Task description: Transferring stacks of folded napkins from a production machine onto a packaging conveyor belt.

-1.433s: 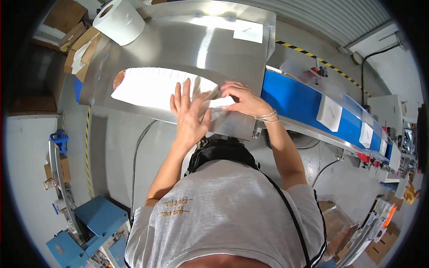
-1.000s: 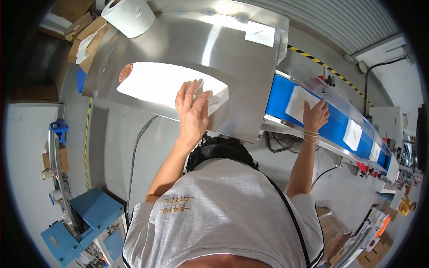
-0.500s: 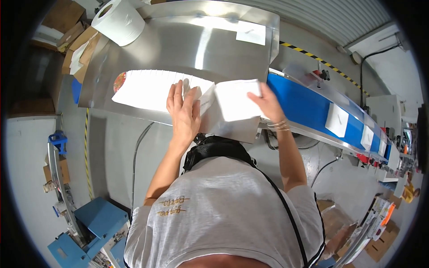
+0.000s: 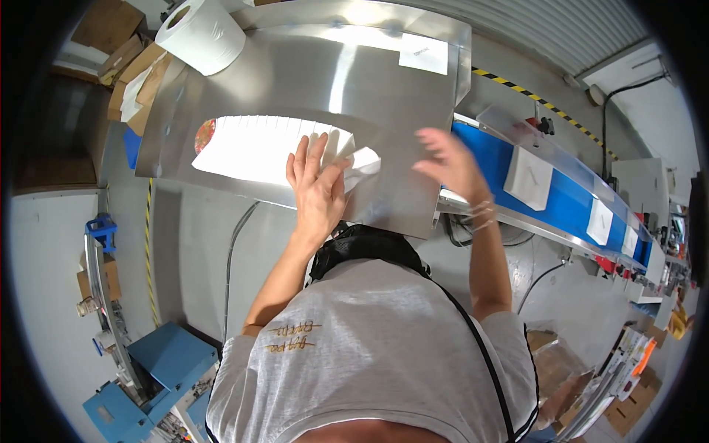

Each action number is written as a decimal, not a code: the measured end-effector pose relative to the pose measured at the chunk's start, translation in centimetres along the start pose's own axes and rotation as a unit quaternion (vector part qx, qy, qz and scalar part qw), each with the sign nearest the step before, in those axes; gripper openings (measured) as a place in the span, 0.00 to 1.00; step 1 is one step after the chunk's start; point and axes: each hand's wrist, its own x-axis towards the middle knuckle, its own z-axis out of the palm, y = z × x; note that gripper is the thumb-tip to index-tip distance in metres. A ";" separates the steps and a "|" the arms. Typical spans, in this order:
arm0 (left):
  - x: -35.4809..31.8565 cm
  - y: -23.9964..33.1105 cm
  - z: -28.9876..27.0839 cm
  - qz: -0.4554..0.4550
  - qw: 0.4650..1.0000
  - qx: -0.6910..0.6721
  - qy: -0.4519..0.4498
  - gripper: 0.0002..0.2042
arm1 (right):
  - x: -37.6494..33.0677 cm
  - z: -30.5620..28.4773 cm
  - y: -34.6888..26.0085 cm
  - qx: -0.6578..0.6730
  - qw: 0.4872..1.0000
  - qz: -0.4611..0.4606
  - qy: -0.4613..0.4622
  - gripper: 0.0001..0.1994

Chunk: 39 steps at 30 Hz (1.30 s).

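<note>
My left hand (image 4: 317, 184) lies flat, fingers spread, on the right end of a stack of white sheets (image 4: 258, 148) on a shiny steel table (image 4: 354, 74). One white sheet corner (image 4: 363, 159) pokes out beside its thumb. My right hand (image 4: 447, 164) hovers blurred over the table's right edge, fingers apart and nothing in it, just left of a blue conveyor belt (image 4: 565, 203). On the belt lie a white sheet (image 4: 530, 177) and further white sheets (image 4: 600, 220) spaced along it.
A big roll of white paper (image 4: 203, 33) stands at the table's far left corner, and a small white label (image 4: 423, 53) at its far right. Cardboard boxes (image 4: 118, 52) pile up at the left. A blue machine (image 4: 148, 376) stands lower left.
Half a second ago my right hand held a white sheet beside the stack; now it is further right with nothing in it. My left hand stays on the stack.
</note>
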 end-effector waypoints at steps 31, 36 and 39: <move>1.1 -0.6 -2.3 -0.002 0.997 -0.002 -0.078 0.17 | 4.6 7.4 -0.3 -0.147 0.947 -0.285 -0.013 0.25; 0.5 -2.8 -1.1 -0.039 0.999 0.034 0.002 0.20 | 1.5 5.9 2.5 0.227 0.973 -0.001 0.033 0.16; 0.5 -2.9 -1.1 -0.037 0.998 0.047 0.007 0.17 | -0.3 1.4 5.2 0.001 0.968 0.153 0.198 0.15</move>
